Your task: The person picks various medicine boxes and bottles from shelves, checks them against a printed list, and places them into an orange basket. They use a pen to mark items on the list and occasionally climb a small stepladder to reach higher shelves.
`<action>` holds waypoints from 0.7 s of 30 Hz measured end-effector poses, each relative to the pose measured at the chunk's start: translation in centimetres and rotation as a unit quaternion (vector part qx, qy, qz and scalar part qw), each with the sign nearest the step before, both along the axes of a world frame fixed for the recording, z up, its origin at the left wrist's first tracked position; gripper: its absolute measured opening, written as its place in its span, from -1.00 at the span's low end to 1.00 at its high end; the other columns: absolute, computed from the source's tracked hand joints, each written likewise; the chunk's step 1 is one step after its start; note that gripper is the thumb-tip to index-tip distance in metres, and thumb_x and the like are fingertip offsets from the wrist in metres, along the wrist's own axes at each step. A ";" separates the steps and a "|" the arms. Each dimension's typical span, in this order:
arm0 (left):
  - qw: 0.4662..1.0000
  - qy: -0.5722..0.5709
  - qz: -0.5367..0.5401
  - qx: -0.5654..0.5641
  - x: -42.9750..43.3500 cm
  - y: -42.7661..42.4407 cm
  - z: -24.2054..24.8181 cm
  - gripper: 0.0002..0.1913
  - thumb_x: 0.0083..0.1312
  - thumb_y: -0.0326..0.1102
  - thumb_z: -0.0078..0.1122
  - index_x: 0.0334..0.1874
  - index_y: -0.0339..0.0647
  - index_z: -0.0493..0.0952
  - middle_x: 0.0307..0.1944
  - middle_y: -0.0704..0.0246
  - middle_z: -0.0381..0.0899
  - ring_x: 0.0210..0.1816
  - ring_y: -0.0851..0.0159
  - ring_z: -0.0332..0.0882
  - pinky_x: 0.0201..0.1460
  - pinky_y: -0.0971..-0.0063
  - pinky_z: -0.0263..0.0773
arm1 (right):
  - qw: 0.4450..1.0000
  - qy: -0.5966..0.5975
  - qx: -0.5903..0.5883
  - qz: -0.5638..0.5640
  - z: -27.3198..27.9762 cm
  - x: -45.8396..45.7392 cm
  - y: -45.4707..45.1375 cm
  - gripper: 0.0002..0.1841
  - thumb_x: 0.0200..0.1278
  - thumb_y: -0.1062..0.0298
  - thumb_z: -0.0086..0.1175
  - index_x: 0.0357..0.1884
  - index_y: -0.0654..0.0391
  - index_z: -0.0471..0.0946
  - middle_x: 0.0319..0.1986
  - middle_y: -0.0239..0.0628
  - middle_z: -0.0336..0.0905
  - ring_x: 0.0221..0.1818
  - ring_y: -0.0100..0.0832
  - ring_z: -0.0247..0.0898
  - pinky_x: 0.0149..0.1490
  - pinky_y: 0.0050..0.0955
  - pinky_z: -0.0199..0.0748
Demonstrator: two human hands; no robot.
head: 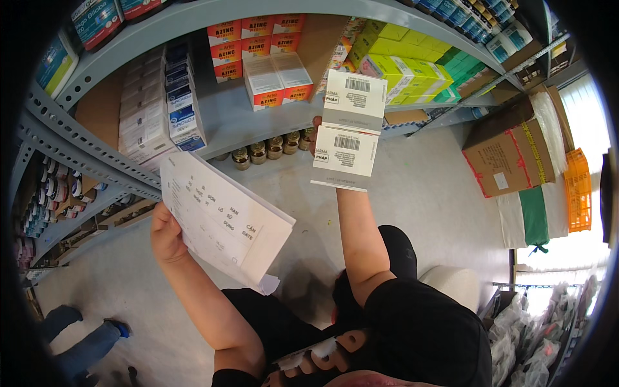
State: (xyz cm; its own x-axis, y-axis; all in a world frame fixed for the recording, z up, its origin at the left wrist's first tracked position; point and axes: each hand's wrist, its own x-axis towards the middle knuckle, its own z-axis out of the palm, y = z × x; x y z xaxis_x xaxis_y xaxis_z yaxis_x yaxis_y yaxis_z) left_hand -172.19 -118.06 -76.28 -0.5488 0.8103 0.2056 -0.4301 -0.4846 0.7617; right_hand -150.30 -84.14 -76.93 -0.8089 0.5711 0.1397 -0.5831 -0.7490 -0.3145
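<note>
My left hand grips a folded sheaf of printed paper sheets by its left edge; the top sheet bears a table with writing. Held out before the shelf, my right hand has two white cardboard product boxes, one above the other, with barcode faces turned up. Most of that hand is hidden behind the boxes; only some fingers show at their left side. On the metal shelf beyond stand orange-and-white Azinc boxes, two of them in front of a stacked group.
White-and-blue Forcapil boxes fill the shelf's left part; yellow-green boxes stand right. Capped jars sit below. A taped carton and an orange plastic crate are at the right. Another person's legs show lower left.
</note>
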 end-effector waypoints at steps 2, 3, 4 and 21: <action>1.000 -0.007 0.005 0.000 0.1 -0.3 0.4 -0.49 0.25 -0.16 0.45 0.12 -0.41 0.57 0.05 0.23 0.70 0.02 0.30 0.66 0.15 0.45 0.47 | 1.000 0.005 0.031 0.005 0.3 0.2 -0.2 -0.33 0.41 -0.25 -0.07 0.33 0.08 0.43 0.18 -0.16 0.53 0.14 -0.13 0.54 0.14 -0.11 0.61; 1.000 -0.007 0.001 -0.004 0.2 -0.3 0.7 -0.49 0.26 -0.16 0.44 0.12 -0.41 0.57 0.05 0.22 0.70 0.03 0.28 0.67 0.15 0.44 0.49 | 1.000 0.006 0.013 0.006 0.5 0.3 -0.4 -0.33 0.41 -0.25 -0.07 0.32 0.08 0.43 0.18 -0.16 0.53 0.14 -0.14 0.54 0.13 -0.12 0.61; 1.000 -0.009 0.002 0.002 0.3 -0.3 1.0 -0.49 0.26 -0.15 0.44 0.12 -0.40 0.57 0.06 0.20 0.70 0.03 0.27 0.67 0.15 0.43 0.50 | 1.000 0.008 0.010 0.011 0.7 0.3 -0.5 -0.33 0.41 -0.24 -0.08 0.32 0.09 0.43 0.17 -0.16 0.54 0.13 -0.14 0.55 0.12 -0.12 0.62; 0.988 -0.046 -0.068 0.131 0.1 1.1 2.2 -0.59 0.43 -0.26 0.18 0.16 -0.47 0.45 0.06 0.15 0.40 -0.67 0.34 0.40 -0.07 0.24 0.49 | 0.998 -0.052 0.000 -0.037 2.8 -1.9 -1.7 -0.53 0.48 0.02 -0.12 0.14 0.20 0.50 -0.06 -0.17 0.65 -0.13 -0.25 0.67 -0.12 -0.28 0.72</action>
